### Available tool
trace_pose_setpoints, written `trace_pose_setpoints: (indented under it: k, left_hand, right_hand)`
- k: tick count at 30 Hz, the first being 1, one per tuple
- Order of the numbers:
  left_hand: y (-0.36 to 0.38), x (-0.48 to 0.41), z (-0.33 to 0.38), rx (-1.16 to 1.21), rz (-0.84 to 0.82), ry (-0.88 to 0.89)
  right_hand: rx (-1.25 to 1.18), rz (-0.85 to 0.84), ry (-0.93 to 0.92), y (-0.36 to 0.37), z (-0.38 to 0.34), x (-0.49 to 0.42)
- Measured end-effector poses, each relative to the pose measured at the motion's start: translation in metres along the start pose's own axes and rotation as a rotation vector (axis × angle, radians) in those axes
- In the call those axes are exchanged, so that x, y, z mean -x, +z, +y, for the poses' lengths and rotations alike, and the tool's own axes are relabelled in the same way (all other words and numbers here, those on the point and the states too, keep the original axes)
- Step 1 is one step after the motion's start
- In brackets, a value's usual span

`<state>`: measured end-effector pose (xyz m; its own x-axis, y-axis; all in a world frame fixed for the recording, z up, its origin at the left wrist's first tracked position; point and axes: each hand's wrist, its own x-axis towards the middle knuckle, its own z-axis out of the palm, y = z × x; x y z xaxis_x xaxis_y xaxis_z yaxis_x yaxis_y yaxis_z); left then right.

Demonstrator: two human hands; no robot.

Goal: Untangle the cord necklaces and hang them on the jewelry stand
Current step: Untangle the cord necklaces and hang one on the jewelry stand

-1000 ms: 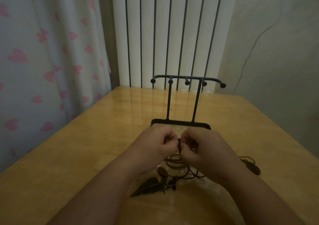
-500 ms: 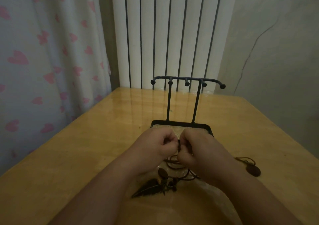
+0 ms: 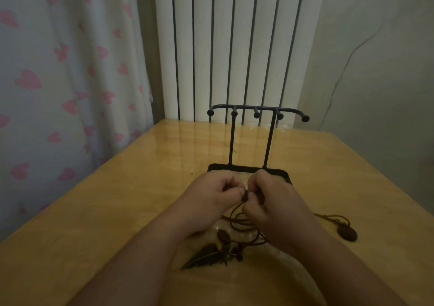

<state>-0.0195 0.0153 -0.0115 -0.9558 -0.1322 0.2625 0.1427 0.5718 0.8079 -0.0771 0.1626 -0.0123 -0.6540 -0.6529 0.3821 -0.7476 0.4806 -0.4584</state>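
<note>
Since 1 s ago, right hand [image 3: 277,202] shifted toward stand [image 3: 256,109] tray [image 3: 234,166], overlapping its near rim; left hand [image 3: 211,200] steady. Both pinch tangled cords [image 3: 242,221] between them; loops and pendants [image 3: 206,256] lie on table [image 3: 117,211] mid-width, just before tray.

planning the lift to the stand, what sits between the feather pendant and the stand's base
In the head view, both hands: the left hand and right hand pinch the tangled cords between feather pendant and stand base.

The tangled brown cord necklaces [image 3: 242,221] lie in loose loops on the tabletop [image 3: 117,211], just before the upright black metal jewelry stand [image 3: 232,141] with five ball-tipped hooks. Their dark feather pendant [image 3: 204,257] lies nearest, and the dark oval pendant [image 3: 347,233] lies apart on the right.
</note>
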Motion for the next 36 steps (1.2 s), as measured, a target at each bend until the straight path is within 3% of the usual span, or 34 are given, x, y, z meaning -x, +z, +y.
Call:
trace_pose_setpoints:
  k: [6,12,22,30,32,36]
  left_hand:
    - [0.001,-0.001,0.0,-0.084,0.064,0.017]
    - [0.005,0.0,-0.002,-0.166,0.046,0.049]
    - [0.0,-0.001,-0.003,-0.121,0.002,0.056]
    - [-0.002,-0.001,-0.002,-0.019,0.007,0.011]
    - [-0.003,0.0,-0.003,-0.052,-0.001,-0.02]
    - [-0.005,0.0,-0.005,0.129,0.073,-0.092]
  right_hand:
    - [-0.019,0.046,0.014,-0.006,-0.001,-0.001]
    - [0.101,-0.025,0.006,-0.008,-0.003,-0.002]
    - [0.104,-0.022,-0.04,-0.005,-0.005,0.001]
    - [0.047,0.055,-0.094,-0.002,-0.005,0.003]
    - [-0.039,0.13,-0.102,-0.006,-0.008,0.005]
    - [-0.188,0.274,-0.084,-0.013,-0.009,0.006]
